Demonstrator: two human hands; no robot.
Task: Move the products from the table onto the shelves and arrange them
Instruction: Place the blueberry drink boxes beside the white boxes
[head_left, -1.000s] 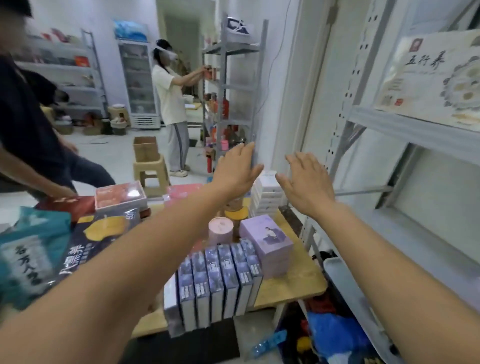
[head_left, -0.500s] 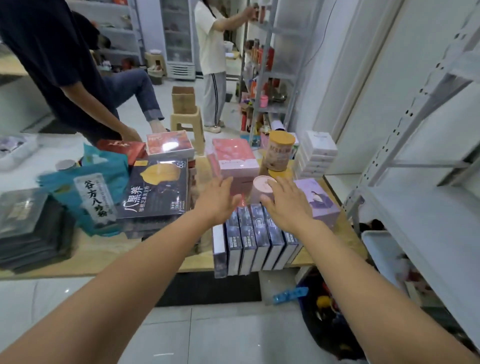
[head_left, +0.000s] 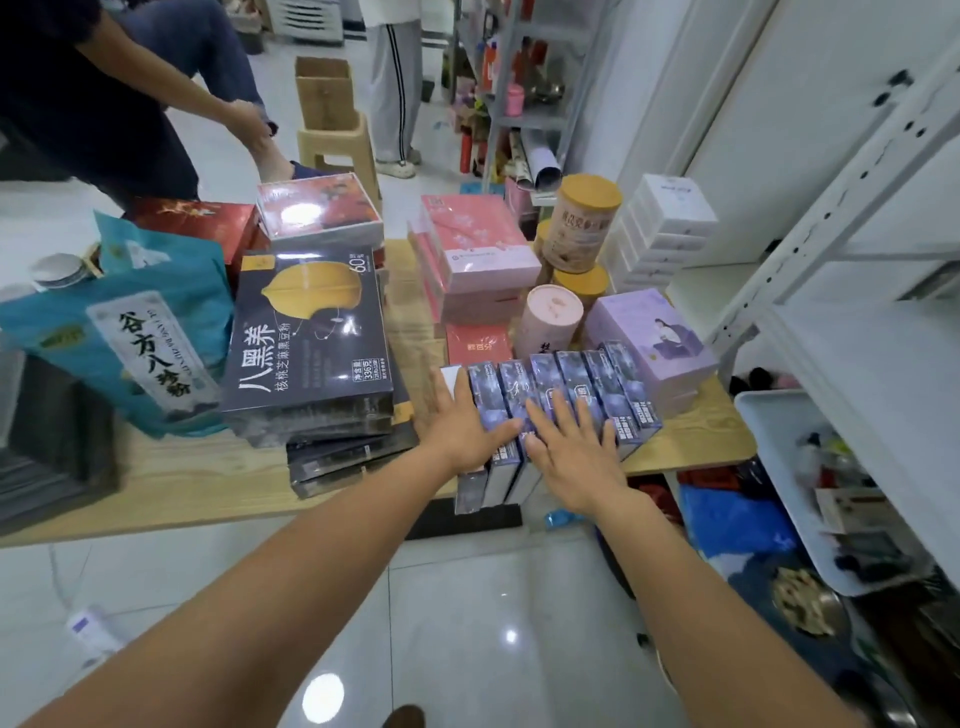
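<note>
A row of several narrow purple-blue boxes (head_left: 597, 384) stands on edge at the front right of the wooden table (head_left: 197, 483). My left hand (head_left: 460, 423) lies flat, fingers straight, on the left boxes of the row. My right hand (head_left: 574, 447) lies flat beside it on the middle boxes. Behind the row are a lilac box (head_left: 654, 338), a pink cylinder (head_left: 550, 319), tan-lidded cans (head_left: 584, 223), stacked pink boxes (head_left: 475, 249) and white boxes (head_left: 662, 228). The white metal shelves (head_left: 872, 353) stand at the right.
Dark flat boxes (head_left: 311, 338) are stacked left of my hands, with a teal bag (head_left: 130, 332) and red boxes (head_left: 197, 218) beyond. A white bin (head_left: 774, 467) and blue bags (head_left: 732, 519) lie under the shelf. Two people (head_left: 104, 78) and a stool (head_left: 337, 140) are behind the table.
My view tilted down to the table. Both hands dropped from in front of me onto the row of purple-blue boxes and now lie flat on it.
</note>
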